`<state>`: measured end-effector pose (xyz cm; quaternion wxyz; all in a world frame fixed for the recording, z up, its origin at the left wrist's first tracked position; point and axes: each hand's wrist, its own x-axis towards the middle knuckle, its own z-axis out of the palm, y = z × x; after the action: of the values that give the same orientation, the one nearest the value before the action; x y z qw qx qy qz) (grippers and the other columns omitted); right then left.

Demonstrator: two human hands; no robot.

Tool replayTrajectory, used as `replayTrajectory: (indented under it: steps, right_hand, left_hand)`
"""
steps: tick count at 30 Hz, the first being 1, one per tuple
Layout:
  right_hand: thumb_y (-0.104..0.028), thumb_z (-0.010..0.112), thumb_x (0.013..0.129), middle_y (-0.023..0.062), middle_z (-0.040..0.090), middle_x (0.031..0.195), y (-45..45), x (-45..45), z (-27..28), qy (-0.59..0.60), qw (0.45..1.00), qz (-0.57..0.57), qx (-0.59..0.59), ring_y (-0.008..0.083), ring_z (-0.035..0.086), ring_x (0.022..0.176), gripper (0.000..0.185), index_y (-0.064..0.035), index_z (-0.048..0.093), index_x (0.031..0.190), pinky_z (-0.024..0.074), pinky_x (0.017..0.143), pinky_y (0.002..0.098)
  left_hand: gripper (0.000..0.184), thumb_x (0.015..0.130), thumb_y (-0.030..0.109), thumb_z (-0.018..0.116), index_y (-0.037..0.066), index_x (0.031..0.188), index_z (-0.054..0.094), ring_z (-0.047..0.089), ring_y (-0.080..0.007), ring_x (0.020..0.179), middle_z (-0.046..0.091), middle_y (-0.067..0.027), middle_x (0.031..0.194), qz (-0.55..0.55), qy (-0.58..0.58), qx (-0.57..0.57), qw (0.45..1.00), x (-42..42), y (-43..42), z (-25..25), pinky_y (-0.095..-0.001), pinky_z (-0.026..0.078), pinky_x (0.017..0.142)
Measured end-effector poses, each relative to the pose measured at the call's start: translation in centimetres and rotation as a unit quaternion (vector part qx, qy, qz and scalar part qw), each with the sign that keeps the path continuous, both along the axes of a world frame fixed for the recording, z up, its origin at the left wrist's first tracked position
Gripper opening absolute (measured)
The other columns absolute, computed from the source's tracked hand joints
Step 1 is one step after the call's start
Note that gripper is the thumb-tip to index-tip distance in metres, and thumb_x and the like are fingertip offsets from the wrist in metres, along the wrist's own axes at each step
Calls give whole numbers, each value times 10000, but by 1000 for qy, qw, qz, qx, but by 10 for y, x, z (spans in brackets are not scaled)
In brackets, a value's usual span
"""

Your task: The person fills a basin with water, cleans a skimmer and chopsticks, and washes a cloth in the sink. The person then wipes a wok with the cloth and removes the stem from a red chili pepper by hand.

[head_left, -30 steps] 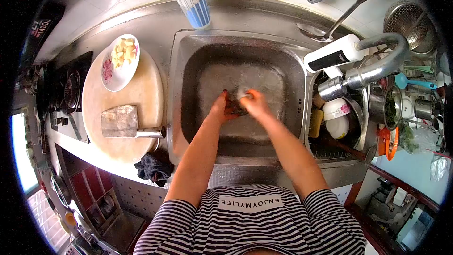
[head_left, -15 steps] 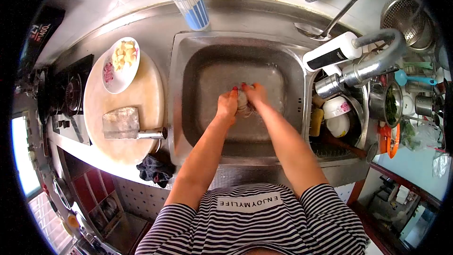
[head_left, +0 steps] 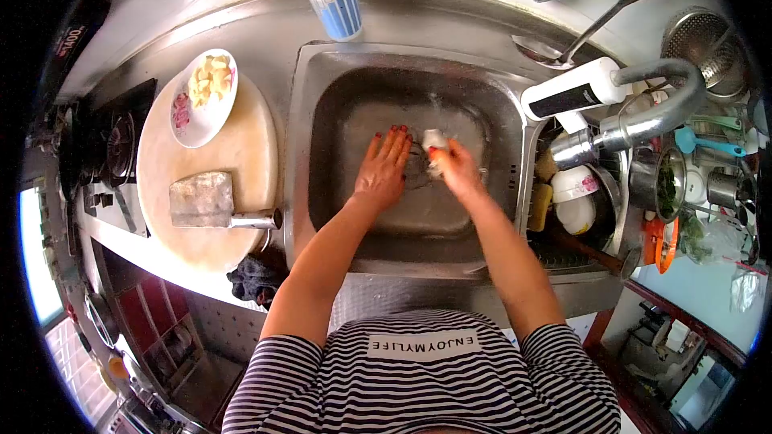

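Both hands are down in the stainless steel sink (head_left: 322,249). My left hand (head_left: 384,167) lies with its fingers straight and flat, back upward, just left of the drain (head_left: 416,167); nothing shows in it. On the other side of the drain, my right hand (head_left: 457,170) is closed on a small whitish thing (head_left: 434,141), which pokes out past the thumb and fingers. Its kind cannot be made out. The sink floor looks wet.
Left of the sink, a round chopping board (head_left: 253,137) bears a cleaver (head_left: 203,201) and a plate (head_left: 201,130) of pale yellow chunks. A blue-capped bottle (head_left: 334,0) stands behind. On the right are a faucet (head_left: 691,88), a dish rack with bowls (head_left: 575,213), and a ladle (head_left: 595,24).
My hands have come apart from around the whitish thing at the sink's middle. The left has flattened out and the right has moved rightward with the thing. The view has shifted slightly.
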<state>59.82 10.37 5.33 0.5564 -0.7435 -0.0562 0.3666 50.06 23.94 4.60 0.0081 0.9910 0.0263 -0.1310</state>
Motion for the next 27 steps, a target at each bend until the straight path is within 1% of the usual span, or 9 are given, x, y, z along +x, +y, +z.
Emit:
replayTrajectory:
  steps: [3,4,5,7,9,11,14,20,27]
  right_hand:
    - [-113,618,678,175,513,983,23,-31,22,-458,878,112,82,349,501,909,297,5,526,934,406,788,416]
    - [-112,614,679,173,515,990,30,-34,18,-510,854,97,39,350,494,920,307,11,515,943,391,805,421]
    - [-110,611,680,170,517,996,36,-33,12,-559,825,81,-3,352,486,932,318,17,504,951,376,823,426]
    - [-117,601,700,176,512,1015,48,-15,-1,-515,855,36,-45,350,476,950,330,21,493,980,363,836,417]
    - [-146,554,779,172,552,875,54,7,-17,-437,896,-18,-70,355,517,807,207,12,517,909,407,710,423]
    - [-230,524,830,126,558,780,54,25,-7,-166,976,-75,-120,290,529,710,221,-10,521,853,413,643,396]
    - [-283,506,855,11,540,761,31,40,-13,172,973,-98,117,128,501,687,207,-79,536,840,417,625,274]
    - [-260,499,865,21,557,817,12,19,51,281,901,-167,284,123,521,751,171,-95,540,879,421,680,264]
    - [-125,504,816,84,564,1021,-1,13,75,273,879,-123,372,184,524,957,274,-12,512,1065,377,867,293]
  left_hand:
    - [576,821,282,452,59,1316,260,171,-264,1295,225,-118,1386,-34,-86,-50,994,9,-14,-12,-429,127,1055]
    - [507,836,240,390,65,1300,287,200,-270,1284,263,-124,1368,-66,-66,114,989,11,-24,-11,-433,125,1055]
    - [507,836,240,390,65,1300,287,200,-270,1284,263,-124,1368,-67,-64,114,989,10,-26,-11,-433,125,1055]
    - [473,836,186,371,37,1280,308,241,-286,1264,320,-145,1328,-47,-107,-84,990,9,-27,-5,-434,141,1052]
    - [474,781,112,425,-21,1232,357,285,-295,1243,347,-175,1302,-38,-85,-91,991,10,-29,25,-431,172,1044]
    - [484,748,79,453,-20,1217,380,297,-292,1240,344,-176,1306,-41,-128,-107,985,10,-31,33,-431,189,1038]
    - [492,729,57,459,4,1214,396,315,-278,1236,361,-155,1300,-34,-243,-197,949,10,-30,43,-440,210,1023]
    - [526,723,100,497,103,1240,404,313,-206,1245,374,-70,1304,-55,-284,-188,938,8,-28,58,-476,192,1008]
    - [604,616,55,583,148,1194,433,331,-266,1228,343,-116,1329,-25,-328,-215,920,9,-34,66,-491,170,1008]
